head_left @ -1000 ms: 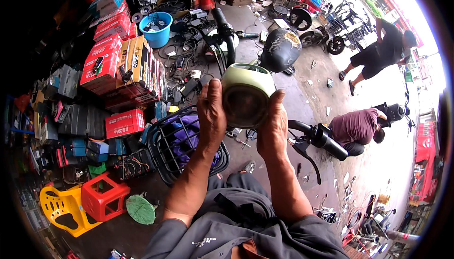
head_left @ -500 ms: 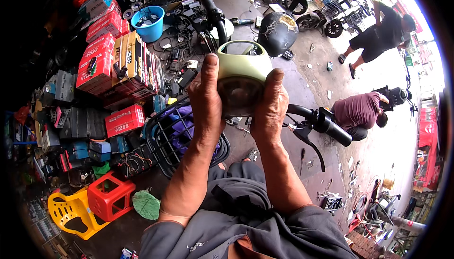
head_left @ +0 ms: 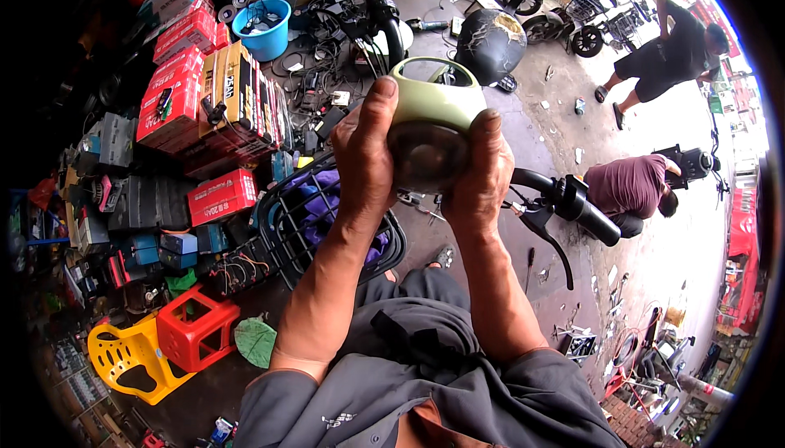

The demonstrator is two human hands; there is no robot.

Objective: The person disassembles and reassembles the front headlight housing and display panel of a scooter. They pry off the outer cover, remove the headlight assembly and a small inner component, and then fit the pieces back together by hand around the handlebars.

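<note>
A pale green headlight housing [head_left: 441, 100] with a round clear lens [head_left: 430, 154] is held up between my two hands. My left hand [head_left: 368, 158] grips its left side, thumb along the shell. On the opposite side my right hand [head_left: 481, 174] clasps it the same way; the fingers of both are mostly hidden behind. The oval opening at the housing's top faces up. Beyond my hands are a scooter's black handlebars: one end [head_left: 381, 11] rises at the far left, and a grip [head_left: 590, 219] with a brake lever [head_left: 548, 248] extends to the right.
A black wire basket [head_left: 323, 223] holding purple cloth is beside my left forearm. Battery boxes [head_left: 168, 100], a blue bucket [head_left: 262, 31] and red [head_left: 196, 329] and yellow [head_left: 135, 358] stools stand left. Rightward, one person [head_left: 625, 190] crouches and another [head_left: 666, 60] stands. A screwdriver [head_left: 530, 266] lies on the floor.
The whole view has shifted slightly, with surroundings moving right and down. Both hands keep hold of the headlight housing, which sits a little farther right and higher in the picture.
</note>
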